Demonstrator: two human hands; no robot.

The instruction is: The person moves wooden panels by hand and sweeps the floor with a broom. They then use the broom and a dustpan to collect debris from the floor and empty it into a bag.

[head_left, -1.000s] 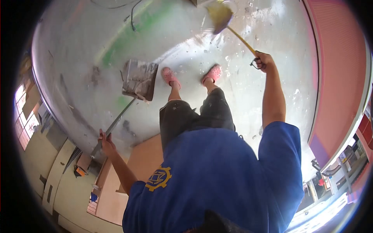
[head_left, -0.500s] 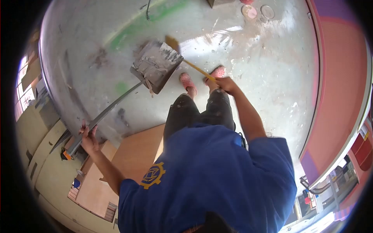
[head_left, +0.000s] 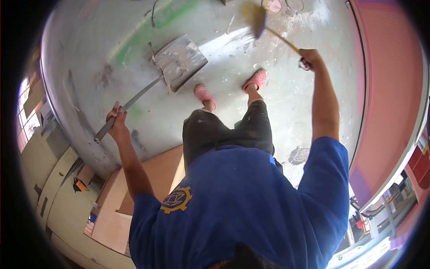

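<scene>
Left grip [head_left: 118, 122] was closed around the long grey handle of the dustpan [head_left: 181, 60]; right grip [head_left: 310, 58] was clenched on the yellow broom stick [head_left: 282, 40]. Sweeping stroke was judged in hand, bristles [head_left: 254, 15] raised and blurred, well ahead of the right grip. Pan was set on the floor [head_left: 286, 94], forward of the left grip, beside the pink shoes [head_left: 204, 94]. Next move would call for debris to be drawn toward the pan mouth.
</scene>
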